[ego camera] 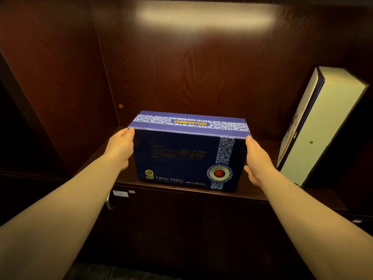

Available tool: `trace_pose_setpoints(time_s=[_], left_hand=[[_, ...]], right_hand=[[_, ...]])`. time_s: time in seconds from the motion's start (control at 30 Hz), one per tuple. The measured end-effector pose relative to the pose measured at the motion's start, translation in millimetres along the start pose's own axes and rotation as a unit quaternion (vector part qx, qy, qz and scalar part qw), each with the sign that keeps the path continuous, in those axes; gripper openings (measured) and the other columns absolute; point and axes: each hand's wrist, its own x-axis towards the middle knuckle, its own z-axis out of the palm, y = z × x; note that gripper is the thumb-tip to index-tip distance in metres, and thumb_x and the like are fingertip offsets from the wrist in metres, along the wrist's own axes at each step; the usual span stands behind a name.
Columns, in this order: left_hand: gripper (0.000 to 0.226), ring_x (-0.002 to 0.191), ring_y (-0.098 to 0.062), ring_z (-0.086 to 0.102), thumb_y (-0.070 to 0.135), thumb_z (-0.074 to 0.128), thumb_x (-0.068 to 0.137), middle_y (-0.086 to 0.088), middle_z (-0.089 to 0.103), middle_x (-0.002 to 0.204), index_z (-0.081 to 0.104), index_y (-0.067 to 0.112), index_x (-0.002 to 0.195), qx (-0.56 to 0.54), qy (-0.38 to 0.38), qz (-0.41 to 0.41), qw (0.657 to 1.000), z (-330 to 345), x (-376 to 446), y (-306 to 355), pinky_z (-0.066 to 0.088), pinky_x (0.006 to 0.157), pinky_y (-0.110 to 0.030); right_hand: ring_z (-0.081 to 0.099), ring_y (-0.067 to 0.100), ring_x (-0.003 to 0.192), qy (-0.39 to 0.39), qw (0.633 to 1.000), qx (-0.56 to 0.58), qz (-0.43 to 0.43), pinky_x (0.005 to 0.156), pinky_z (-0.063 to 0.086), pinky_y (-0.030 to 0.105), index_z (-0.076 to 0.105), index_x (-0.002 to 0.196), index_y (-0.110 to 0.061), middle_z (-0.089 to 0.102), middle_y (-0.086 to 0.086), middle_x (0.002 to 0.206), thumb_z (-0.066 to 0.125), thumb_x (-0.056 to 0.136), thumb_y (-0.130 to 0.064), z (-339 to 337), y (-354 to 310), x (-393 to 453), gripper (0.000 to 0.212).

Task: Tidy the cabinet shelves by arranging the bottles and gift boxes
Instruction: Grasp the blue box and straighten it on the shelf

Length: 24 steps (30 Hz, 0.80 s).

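A dark blue gift box (181, 156) with white floral bands and a red medallion stands upright on the dark wooden shelf (129, 180), near its front edge. My left hand (121, 147) presses flat against the box's left side, fingers up to its top corner. My right hand (256, 158) lies against the box's right side in the same way. The box is held between both palms. A tall cream and navy gift box (314, 126) stands at the right of the same shelf, apart from my right hand.
The cabinet's left wall (60, 87) and back panel (201, 67) enclose the shelf, lit from above. Bare shelf shows left of the blue box and between the two boxes. Closed lower cabinet doors with a metal handle (109, 203) sit below the shelf edge.
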Motion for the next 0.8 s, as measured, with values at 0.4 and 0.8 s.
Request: trace_pose_setpoints(time_s=[0.4, 0.8], left_hand=[[0.038, 0.107, -0.015, 0.057, 0.034, 0.052, 0.102, 0.007, 0.062, 0.101, 0.055, 0.022, 0.138, -0.028, 0.010, -0.020, 0.999, -6, 19, 5, 0.041, 0.086, -0.033], [0.041, 0.104, -0.015, 0.058, 0.033, 0.052, 0.103, 0.006, 0.061, 0.098, 0.052, 0.020, 0.142, -0.029, 0.021, -0.026, 0.999, -45, 35, 2, 0.042, 0.101, -0.037]], right_hand=[[0.055, 0.000, 0.087, 0.022, 1.000, 0.001, 0.005, 0.061, 0.035, 0.026, 0.053, 0.103, -0.045, 0.060, -0.022, 0.099, 0.044, 0.098, -0.054, 11, -1, 1, 0.014], [0.057, -0.001, 0.094, -0.010, 1.000, -0.015, 0.003, 0.063, 0.037, 0.024, 0.053, 0.129, -0.038, 0.064, -0.018, 0.107, 0.043, 0.100, -0.052, 43, 6, -6, 0.034]])
